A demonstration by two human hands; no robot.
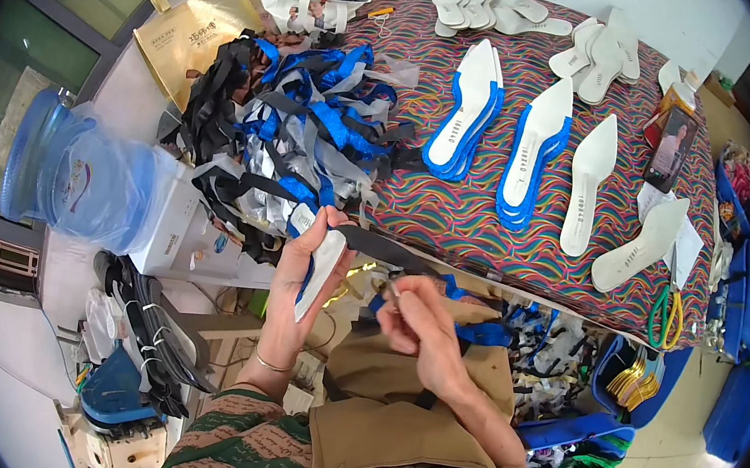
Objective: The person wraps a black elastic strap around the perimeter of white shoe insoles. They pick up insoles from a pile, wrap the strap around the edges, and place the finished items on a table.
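In front of me, my left hand (pixel 310 264) is closed around a white shoe insole (pixel 324 267) with a blue layer showing at its edge. From the top of this insole a black strip (pixel 383 246) stretches to the right along the table's near edge. Just right of it, my right hand (pixel 423 325) is pinched, with a small dark object between the fingertips that I cannot make out. Beyond my left hand lies a large heap of blue, black and grey strips (pixel 313 125).
Blue-edged insole stacks (pixel 465 106) (pixel 536 141), single white insoles (pixel 590 175) (pixel 646 246), a phone (pixel 672 150) and green-and-yellow scissors (pixel 666 313) lie on the patterned table (pixel 503 249). A blue water bottle (pixel 77 165) stands left. Scraps and blue bins (pixel 593 432) sit below the table.
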